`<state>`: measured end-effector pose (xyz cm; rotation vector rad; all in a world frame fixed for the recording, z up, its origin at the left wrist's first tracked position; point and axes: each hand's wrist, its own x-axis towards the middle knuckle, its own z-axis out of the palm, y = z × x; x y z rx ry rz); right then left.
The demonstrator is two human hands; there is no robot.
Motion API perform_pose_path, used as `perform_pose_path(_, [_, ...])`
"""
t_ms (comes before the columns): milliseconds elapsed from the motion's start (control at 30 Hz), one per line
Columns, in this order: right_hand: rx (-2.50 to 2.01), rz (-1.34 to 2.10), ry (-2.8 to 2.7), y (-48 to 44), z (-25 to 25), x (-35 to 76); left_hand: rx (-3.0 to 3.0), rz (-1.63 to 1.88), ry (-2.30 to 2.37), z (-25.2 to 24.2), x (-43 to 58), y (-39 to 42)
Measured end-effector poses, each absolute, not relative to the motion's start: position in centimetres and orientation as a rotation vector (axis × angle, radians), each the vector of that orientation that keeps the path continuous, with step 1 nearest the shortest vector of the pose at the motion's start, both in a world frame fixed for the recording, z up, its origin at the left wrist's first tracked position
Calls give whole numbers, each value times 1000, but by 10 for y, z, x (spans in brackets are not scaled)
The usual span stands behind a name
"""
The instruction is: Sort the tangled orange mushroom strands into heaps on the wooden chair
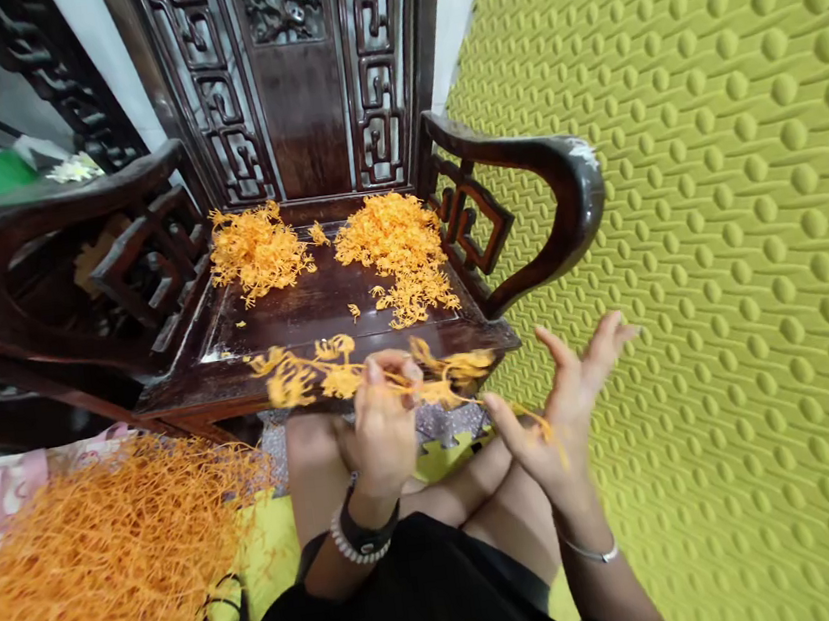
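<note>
My left hand is closed in a fist on a long orange plastic strip of small flower shapes that stretches across the front edge of a dark wooden chair seat. My right hand pinches the strip's right end between thumb and forefinger, its other fingers spread upward. Two piles of loose orange flower pieces, a left pile and a right pile, lie on the seat behind the strip.
A big tangle of orange strips fills a bag at my lower left. The carved chair has curved armrests on both sides. A green dimpled mat covers the floor to the right. My crossed legs lie below the hands.
</note>
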<state>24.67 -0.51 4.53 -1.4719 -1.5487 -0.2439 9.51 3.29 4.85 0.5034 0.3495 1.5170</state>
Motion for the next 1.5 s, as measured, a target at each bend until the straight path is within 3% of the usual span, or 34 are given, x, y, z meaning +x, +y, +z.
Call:
perform_pose_path(100, [-1478, -252, -1662, 2, 46, 256, 523, 1579, 258, 54, 78, 31])
perform_pose_path(367, [-804, 734, -2423, 1, 39, 287, 427, 1558, 266, 63, 66, 35])
perform_pose_path(500, [-434, 1258, -1939, 4, 26, 286, 454, 1439, 220, 70, 63, 32])
perform_pose_path(600, [-652, 1050, -1481, 5, 14, 260, 457, 1456, 198, 72, 64, 31])
perform_pose_path(733, [-927, 877, -1705, 4, 7, 222, 443, 1524, 201, 70, 64, 29])
perform_pose_path(900, [-1119, 858, -1835, 2, 2, 206, 478, 1726, 177, 60, 56, 33])
perform_pose_path(1033, [-999, 1022, -1744, -2, 9, 211, 632, 1829, 282, 43, 47, 38])
perform_pose_path(1167, [-890, 1281, -1580, -8, 26, 216, 1103, 1523, 492, 39, 42, 38])
perform_pose_path(1300, [-1010, 1251, -1481, -13, 34, 211, 1230, 1070, 402, 41, 43, 30])
perform_pose_path(1500, [-872, 1156, -1206, -8, 9, 211, 989, 1076, 681, 27, 63, 19])
